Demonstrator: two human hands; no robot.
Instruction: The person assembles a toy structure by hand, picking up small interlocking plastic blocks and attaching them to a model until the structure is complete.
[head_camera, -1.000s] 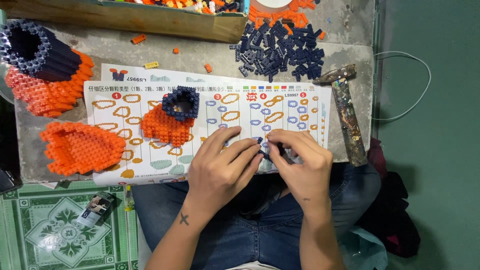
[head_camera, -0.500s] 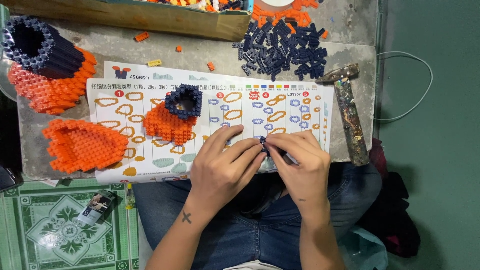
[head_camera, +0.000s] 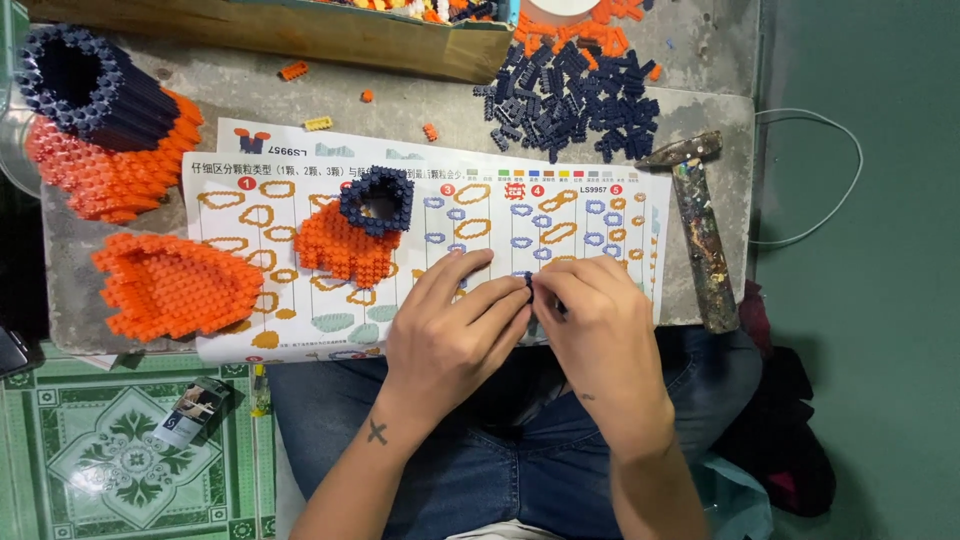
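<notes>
My left hand and my right hand meet over the near edge of a printed instruction sheet. Between their fingertips they pinch a small dark navy block piece, mostly hidden by the fingers. A small orange and navy block build stands on the sheet to the left of my hands. A loose pile of navy blocks lies at the far side of the grey slab.
A large orange and navy block form sits far left, with a flat orange shell below it. A hammer lies at the right edge. A cardboard tray of mixed blocks runs along the back. A small box lies on the tiled floor.
Both hands have stayed together at the sheet's near edge, with small finger shifts on the navy piece. Nothing else on the slab has moved.
</notes>
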